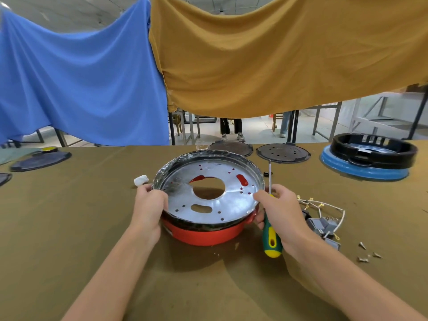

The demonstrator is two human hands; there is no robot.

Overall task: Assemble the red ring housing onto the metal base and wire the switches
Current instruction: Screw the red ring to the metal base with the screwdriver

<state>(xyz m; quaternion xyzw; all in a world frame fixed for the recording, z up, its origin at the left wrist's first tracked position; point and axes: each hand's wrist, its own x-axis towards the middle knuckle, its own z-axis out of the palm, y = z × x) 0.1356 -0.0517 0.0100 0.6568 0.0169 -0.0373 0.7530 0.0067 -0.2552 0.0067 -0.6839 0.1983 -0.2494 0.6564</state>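
A round metal base point(231, 200) with a large centre hole and several small holes sits tilted on top of the red ring housing point(208, 235), its far side raised. My left hand point(148, 205) grips the base's left rim. My right hand point(278, 212) holds a screwdriver point(271, 242) with a green and yellow handle, shaft pointing away, while its fingertips touch the base's right rim. A bundle of white wires with brass terminals and grey switches point(324, 223) lies on the table to the right of my right hand.
Loose screws point(368, 253) lie at the right. A black ring on a blue ring point(370, 163) stands at the far right. Two dark perforated discs point(282, 152) lie behind the base, dark plates point(39, 161) at far left, a white wad point(141, 180) near my left hand.
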